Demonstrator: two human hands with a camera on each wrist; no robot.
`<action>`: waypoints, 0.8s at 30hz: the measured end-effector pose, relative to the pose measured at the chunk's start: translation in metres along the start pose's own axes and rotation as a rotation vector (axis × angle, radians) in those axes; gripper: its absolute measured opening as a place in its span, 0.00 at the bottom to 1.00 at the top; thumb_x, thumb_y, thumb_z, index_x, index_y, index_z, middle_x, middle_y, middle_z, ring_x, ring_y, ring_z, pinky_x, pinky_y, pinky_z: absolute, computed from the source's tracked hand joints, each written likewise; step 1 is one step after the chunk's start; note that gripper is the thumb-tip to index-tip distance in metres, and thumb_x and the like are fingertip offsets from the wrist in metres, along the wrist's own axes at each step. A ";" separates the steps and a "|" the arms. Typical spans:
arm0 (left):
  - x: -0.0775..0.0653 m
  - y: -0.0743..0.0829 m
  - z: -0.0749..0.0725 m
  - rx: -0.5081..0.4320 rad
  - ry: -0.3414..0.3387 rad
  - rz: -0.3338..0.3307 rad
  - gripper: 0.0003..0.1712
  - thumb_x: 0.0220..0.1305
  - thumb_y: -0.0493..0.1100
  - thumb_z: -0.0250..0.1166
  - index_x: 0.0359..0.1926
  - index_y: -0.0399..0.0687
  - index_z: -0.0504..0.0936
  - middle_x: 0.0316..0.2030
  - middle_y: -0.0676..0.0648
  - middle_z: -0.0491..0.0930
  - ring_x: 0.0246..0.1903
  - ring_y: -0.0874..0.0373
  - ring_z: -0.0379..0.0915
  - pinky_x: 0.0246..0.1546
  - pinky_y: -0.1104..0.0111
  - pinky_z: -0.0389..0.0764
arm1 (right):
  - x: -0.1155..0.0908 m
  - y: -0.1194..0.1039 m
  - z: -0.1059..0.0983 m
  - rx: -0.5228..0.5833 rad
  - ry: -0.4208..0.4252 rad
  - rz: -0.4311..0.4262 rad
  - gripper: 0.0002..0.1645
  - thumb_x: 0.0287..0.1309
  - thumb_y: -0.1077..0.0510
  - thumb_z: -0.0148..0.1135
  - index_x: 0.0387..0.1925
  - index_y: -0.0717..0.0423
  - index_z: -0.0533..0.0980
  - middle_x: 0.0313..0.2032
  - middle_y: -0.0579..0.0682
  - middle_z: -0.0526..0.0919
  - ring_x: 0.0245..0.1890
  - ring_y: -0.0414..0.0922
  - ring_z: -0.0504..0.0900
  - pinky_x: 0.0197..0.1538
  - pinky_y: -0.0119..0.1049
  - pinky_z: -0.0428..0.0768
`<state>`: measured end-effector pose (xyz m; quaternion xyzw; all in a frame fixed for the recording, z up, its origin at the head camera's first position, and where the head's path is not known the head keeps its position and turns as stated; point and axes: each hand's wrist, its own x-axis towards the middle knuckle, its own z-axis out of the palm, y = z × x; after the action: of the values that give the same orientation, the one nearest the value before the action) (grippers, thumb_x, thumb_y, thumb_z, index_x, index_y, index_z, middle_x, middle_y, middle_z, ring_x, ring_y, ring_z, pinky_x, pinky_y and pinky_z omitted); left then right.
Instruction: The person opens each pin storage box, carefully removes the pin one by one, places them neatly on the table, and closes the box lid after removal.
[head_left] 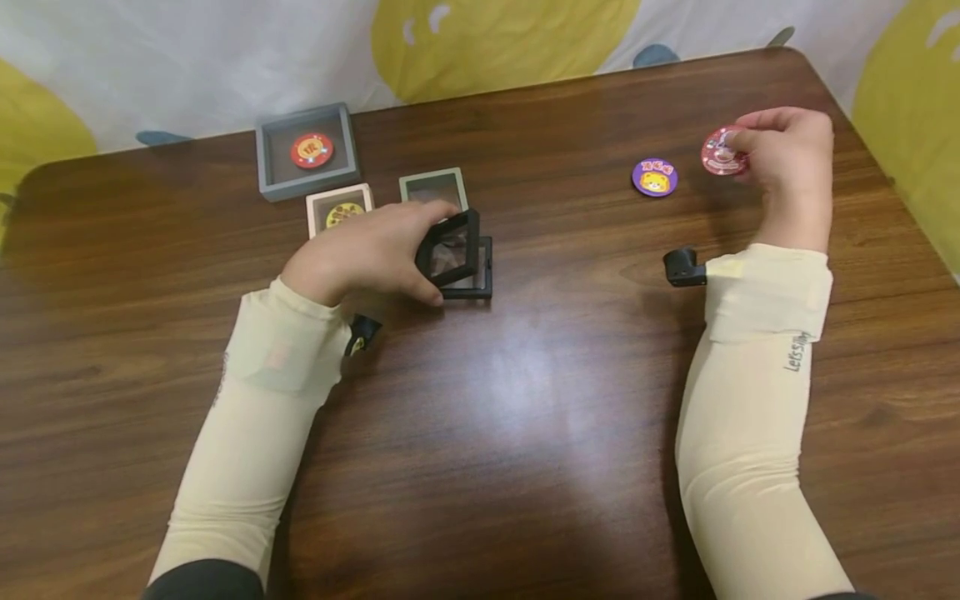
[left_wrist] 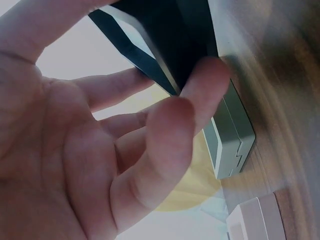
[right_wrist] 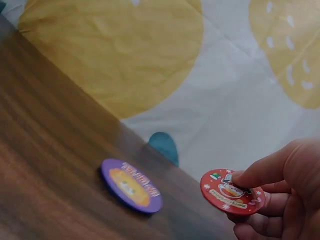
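While grey frame (head_left: 307, 187) & pink frame (head_left: 337, 192) already hold badges (head_left: 311, 151), L hand (head_left: 367, 250) grips half-open black frame (head_left: 473, 242) — prob. unfilled — w/ R hand (head_left: 798, 162) pinching red badge (head_left: 716, 158), purple badge (head_left: 655, 177) loose on tbl (head_left: 570, 500).

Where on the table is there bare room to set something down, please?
The widest bare patch of table lies between the left sleeve and right sleeve. Another runs from the black frame to the purple badge. It is crowded by the left hand, where the grey frame, pink frame and green frame cluster.
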<state>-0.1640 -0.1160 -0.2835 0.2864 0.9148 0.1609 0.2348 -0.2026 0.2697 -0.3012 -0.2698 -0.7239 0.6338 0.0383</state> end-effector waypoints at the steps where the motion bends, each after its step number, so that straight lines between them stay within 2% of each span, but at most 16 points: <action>1: 0.000 0.000 0.000 0.002 -0.003 0.000 0.52 0.40 0.43 0.77 0.66 0.41 0.60 0.57 0.39 0.72 0.57 0.45 0.68 0.63 0.51 0.67 | 0.002 0.002 0.001 -0.047 0.001 0.003 0.12 0.56 0.67 0.62 0.21 0.50 0.76 0.24 0.42 0.76 0.15 0.35 0.74 0.15 0.25 0.74; 6: 0.000 0.001 0.000 0.000 -0.014 0.005 0.51 0.40 0.43 0.76 0.66 0.42 0.60 0.56 0.39 0.73 0.56 0.46 0.68 0.62 0.51 0.67 | 0.010 0.011 0.009 -0.218 -0.012 0.042 0.12 0.56 0.63 0.63 0.20 0.47 0.75 0.20 0.38 0.74 0.14 0.34 0.71 0.14 0.25 0.72; 13: 0.001 0.001 0.001 0.002 -0.017 -0.007 0.51 0.40 0.43 0.77 0.66 0.44 0.61 0.55 0.41 0.73 0.55 0.47 0.69 0.60 0.51 0.69 | 0.015 0.019 0.015 -0.340 0.029 0.046 0.13 0.54 0.59 0.66 0.17 0.43 0.75 0.20 0.36 0.72 0.14 0.34 0.69 0.16 0.25 0.69; 15: 0.000 0.001 0.001 0.002 -0.016 -0.006 0.51 0.40 0.43 0.77 0.66 0.44 0.61 0.54 0.41 0.74 0.54 0.47 0.69 0.59 0.51 0.69 | 0.015 0.019 0.017 -0.390 0.053 0.041 0.14 0.53 0.56 0.67 0.16 0.41 0.76 0.21 0.35 0.71 0.19 0.34 0.68 0.22 0.25 0.69; 17: 0.000 0.002 0.001 0.003 -0.017 -0.005 0.51 0.40 0.43 0.77 0.65 0.44 0.61 0.54 0.41 0.74 0.54 0.47 0.69 0.59 0.51 0.69 | 0.015 0.019 0.017 -0.445 0.080 0.036 0.14 0.52 0.54 0.67 0.15 0.38 0.76 0.22 0.34 0.71 0.27 0.35 0.71 0.31 0.25 0.69; 20: 0.000 0.001 0.000 0.004 -0.015 0.001 0.50 0.40 0.43 0.77 0.65 0.44 0.61 0.54 0.41 0.74 0.54 0.47 0.69 0.59 0.51 0.69 | 0.014 0.019 0.018 -0.533 0.112 0.022 0.12 0.52 0.50 0.67 0.17 0.35 0.75 0.26 0.33 0.69 0.46 0.42 0.70 0.50 0.31 0.70; 24: 0.000 0.002 0.000 0.004 -0.018 0.007 0.50 0.40 0.43 0.77 0.65 0.44 0.62 0.53 0.41 0.74 0.53 0.47 0.70 0.58 0.51 0.70 | 0.014 0.022 0.018 -0.581 0.124 -0.005 0.09 0.52 0.48 0.66 0.22 0.36 0.75 0.29 0.33 0.69 0.59 0.48 0.66 0.65 0.40 0.64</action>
<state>-0.1633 -0.1147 -0.2832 0.2914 0.9120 0.1572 0.2420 -0.2141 0.2613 -0.3295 -0.3060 -0.8719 0.3822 0.0053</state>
